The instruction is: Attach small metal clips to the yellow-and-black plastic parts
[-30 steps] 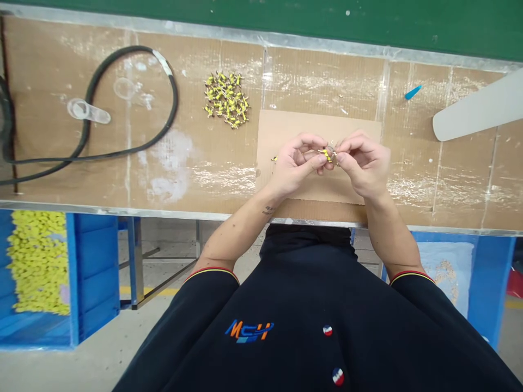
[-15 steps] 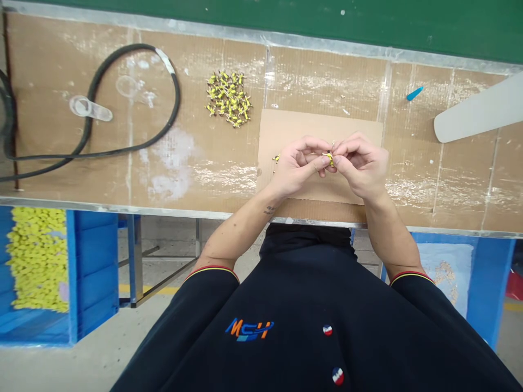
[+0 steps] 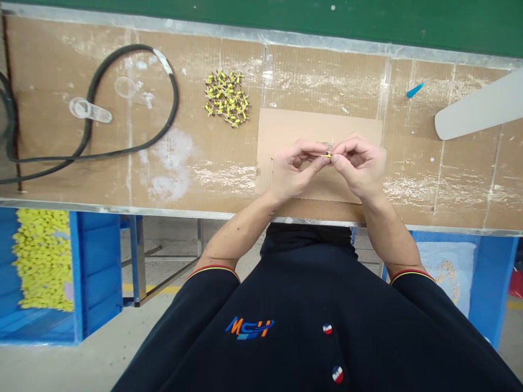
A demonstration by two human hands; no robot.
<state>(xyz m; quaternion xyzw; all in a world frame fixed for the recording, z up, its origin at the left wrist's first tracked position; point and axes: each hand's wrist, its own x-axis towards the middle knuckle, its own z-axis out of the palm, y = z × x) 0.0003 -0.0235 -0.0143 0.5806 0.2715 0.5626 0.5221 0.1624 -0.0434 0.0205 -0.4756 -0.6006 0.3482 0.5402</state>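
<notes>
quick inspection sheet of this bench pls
surface: cardboard-covered bench, taped and scuffed white, with a plain cardboard sheet on it
job's things: small yellow part at the fingertips; pile of yellow parts beyond the sheet
clutter: clear plastic piece, small blue piece, pale grey blade-shaped piece
grips: left hand and right hand both pinch the small yellow part
cables: black cable lying looped, white tape on it
surroundings: below the bench edge, left blue crate heaped with yellow pieces, right blue crate
</notes>
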